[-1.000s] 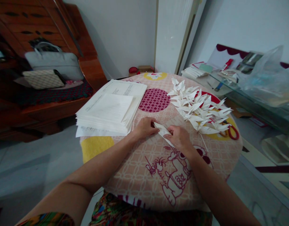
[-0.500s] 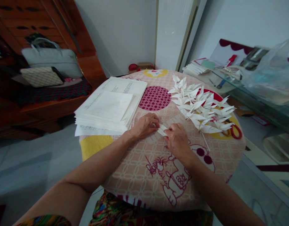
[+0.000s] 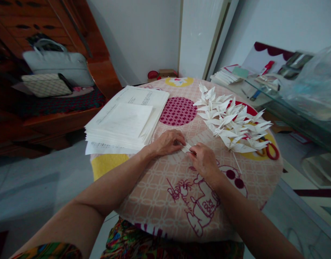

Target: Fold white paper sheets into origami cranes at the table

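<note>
Between my two hands, low over the round table, is a small folded piece of white paper (image 3: 186, 148). My left hand (image 3: 171, 141) pinches its left end with thumb and fingers. At the other end, my right hand (image 3: 202, 157) grips the paper with curled fingertips. Beneath it lies a see-through sheet or ruler-like strip (image 3: 202, 137), partly covered by my hands. Several folded white paper cranes or flowers (image 3: 225, 115) are heaped right of my hands. To the left rests a thick stack of printed paper (image 3: 122, 118), with smaller cut sheets (image 3: 131, 117) on top.
A patterned cloth (image 3: 152, 201) covers the table. Red-handled scissors (image 3: 272, 151) lie partly under the folded papers at the right edge. Beyond stands a glass shelf (image 3: 297, 115) with a plastic bag (image 3: 313, 86). A wooden bench (image 3: 57, 118) holding a grey handbag (image 3: 57, 66) is on the left.
The fingers of both hands have shifted slightly along the folded paper, and less of it shows between them. The camera view has moved a little; the stack and heap look the same.
</note>
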The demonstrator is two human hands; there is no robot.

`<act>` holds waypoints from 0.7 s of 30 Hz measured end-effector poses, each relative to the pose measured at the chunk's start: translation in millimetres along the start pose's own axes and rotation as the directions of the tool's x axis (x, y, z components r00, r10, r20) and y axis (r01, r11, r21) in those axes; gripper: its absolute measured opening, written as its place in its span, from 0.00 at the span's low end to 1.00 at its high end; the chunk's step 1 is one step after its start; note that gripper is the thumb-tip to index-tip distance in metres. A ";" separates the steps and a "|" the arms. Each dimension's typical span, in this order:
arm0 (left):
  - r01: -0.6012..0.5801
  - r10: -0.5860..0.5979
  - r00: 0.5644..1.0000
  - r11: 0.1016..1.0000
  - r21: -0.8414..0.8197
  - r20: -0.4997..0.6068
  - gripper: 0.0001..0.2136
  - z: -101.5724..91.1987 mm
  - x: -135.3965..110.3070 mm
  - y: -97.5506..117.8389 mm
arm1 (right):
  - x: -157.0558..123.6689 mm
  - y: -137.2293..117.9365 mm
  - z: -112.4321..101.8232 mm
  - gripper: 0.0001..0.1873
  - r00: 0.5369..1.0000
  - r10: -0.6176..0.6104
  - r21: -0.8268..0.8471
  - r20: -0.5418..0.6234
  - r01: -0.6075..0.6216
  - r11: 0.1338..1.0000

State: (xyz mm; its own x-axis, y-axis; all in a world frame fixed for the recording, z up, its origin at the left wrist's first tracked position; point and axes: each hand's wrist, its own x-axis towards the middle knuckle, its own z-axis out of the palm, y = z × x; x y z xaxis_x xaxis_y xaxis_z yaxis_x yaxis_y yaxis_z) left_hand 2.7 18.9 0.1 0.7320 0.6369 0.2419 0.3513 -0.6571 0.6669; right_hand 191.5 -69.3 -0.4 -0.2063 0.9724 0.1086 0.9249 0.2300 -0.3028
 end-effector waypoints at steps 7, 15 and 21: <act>-0.024 0.029 0.999 0.988 0.151 -0.034 0.07 3.1 -1.3 4.4 | 1.7 -3.0 4.1 0.11 1.000 0.016 -0.081 -0.013 -0.017 0.997; -0.053 0.050 0.999 0.967 0.249 0.017 0.07 5.7 -3.7 9.3 | 1.8 -7.9 -0.3 0.13 0.999 0.038 -0.145 0.002 -0.037 0.989; -0.045 0.038 0.999 0.952 0.303 0.031 0.07 6.2 -0.5 9.8 | 1.5 -7.2 1.8 0.14 0.999 0.023 -0.137 -0.036 -0.027 0.990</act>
State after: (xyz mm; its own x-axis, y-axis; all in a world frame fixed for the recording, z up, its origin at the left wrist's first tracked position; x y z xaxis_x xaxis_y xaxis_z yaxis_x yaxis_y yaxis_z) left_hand 9.4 9.6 2.1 0.7624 0.5988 0.2452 0.4782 -0.7767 0.4100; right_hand 184.0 -69.4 0.3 -0.1736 0.9754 0.1360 0.9653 0.1959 -0.1726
